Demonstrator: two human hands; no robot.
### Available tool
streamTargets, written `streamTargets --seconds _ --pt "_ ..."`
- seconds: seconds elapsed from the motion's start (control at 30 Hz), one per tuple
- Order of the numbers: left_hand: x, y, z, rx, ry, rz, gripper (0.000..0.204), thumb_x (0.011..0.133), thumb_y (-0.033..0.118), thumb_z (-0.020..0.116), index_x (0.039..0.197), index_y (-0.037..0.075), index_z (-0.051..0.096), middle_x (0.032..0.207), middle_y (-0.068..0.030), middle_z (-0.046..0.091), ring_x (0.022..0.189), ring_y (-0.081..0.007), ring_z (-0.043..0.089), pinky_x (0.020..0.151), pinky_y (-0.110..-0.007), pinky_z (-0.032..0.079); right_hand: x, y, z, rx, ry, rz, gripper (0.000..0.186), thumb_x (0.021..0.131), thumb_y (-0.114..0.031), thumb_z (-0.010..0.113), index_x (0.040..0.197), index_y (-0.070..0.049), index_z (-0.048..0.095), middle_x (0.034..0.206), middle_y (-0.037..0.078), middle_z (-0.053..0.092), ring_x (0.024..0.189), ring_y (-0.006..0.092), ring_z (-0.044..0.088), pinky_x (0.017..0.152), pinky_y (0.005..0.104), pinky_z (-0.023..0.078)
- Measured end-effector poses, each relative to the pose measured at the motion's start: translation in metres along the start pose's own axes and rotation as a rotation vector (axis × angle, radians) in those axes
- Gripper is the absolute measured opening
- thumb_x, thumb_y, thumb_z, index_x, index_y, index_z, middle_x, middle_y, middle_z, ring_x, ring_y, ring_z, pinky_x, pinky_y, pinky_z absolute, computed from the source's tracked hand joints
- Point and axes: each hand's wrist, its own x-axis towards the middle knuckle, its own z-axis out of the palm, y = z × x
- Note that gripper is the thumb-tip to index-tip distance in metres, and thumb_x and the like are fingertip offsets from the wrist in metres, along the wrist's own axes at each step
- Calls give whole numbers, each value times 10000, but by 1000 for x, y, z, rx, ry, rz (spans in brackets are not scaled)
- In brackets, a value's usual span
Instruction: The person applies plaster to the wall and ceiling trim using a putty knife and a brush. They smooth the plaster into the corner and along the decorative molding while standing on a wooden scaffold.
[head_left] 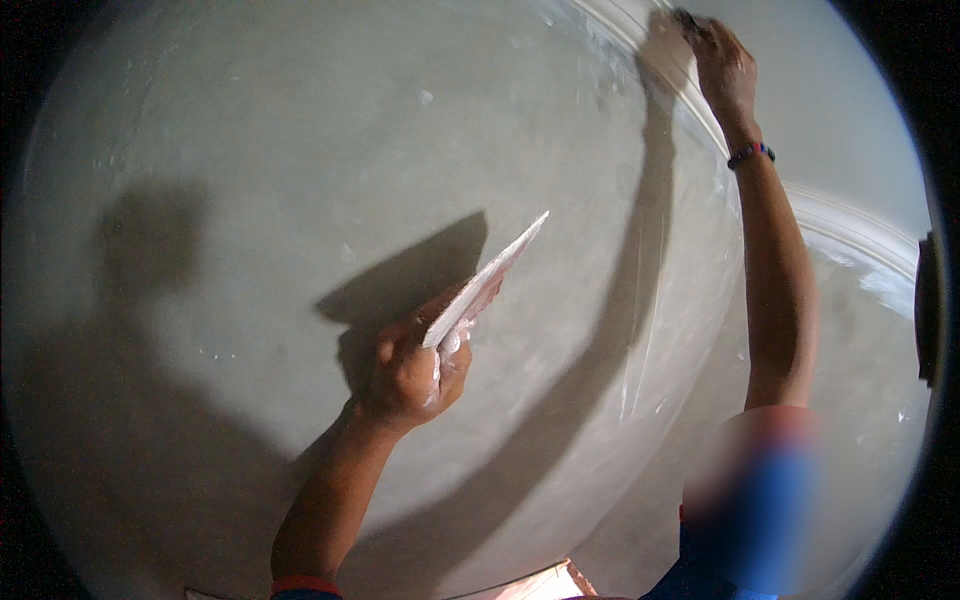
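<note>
My left hand [408, 378] is closed around a thin flat plate [488, 282], like a plasterer's trowel or scraper blade. It is smeared with white filler and seen nearly edge-on, its tip pointing up and to the right. White paste also sticks to my fingers. My right hand [727, 68] reaches high, against the white moulding [712, 122] where wall and ceiling meet. Its fingers are closed around a small dark thing [686, 20], mostly hidden, whose kind I cannot make out.
A grey plastered wall [250, 130] with white smears fills most of the view. The pale ceiling [835, 110] lies beyond the moulding, which continues to the right [850, 222]. A dark object [927, 310] stands at the right rim. A pale board-like edge [545, 583] shows at the bottom.
</note>
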Motion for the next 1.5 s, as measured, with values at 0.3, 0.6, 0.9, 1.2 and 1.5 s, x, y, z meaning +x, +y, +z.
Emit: streamTargets --seconds 0.3,0.6,0.9,1.2,1.5 --pt "-3 -2 -7 -19 -32 6 290 761 -25 615 1040 -77 553 875 -214 635 740 -335 660 647 -357 534 6 -17 -9 479 92 416 218 885 -198 625 1087 -116 636 1020 51 682 950 170 656 814 310 514" --pt "-24 -9 -3 -216 -89 -103 389 779 -93 575 1159 -96 488 1052 -248 614 928 -350 652 787 -358 560 30 -40 8 189 7 259 227 884 -237 620 1085 -134 642 989 71 686 913 208 664 808 334 512" --pt "-27 -19 -6 -248 -91 -81 551 733 -73 632 1247 -51 434 1158 -228 573 973 -342 635 807 -378 564 -13 -52 4 403 99 258 209 816 -161 682 1009 -107 625 942 70 627 797 213 649 704 329 518" --pt "-26 -19 -10 -307 -105 -132 595 727 -70 643 1272 -21 411 1172 -225 563 1011 -338 620 855 -388 549 34 -90 25 249 118 104 163 841 -181 612 988 -124 575 931 115 603 836 316 627 683 407 517" --pt "-25 -27 7 -373 11 -76 477 727 -80 620 1188 -40 503 1081 -211 608 859 -292 646 730 -349 542 -14 -37 6 60 -132 236 166 850 -177 586 993 -93 582 968 110 602 916 319 603 777 436 479"
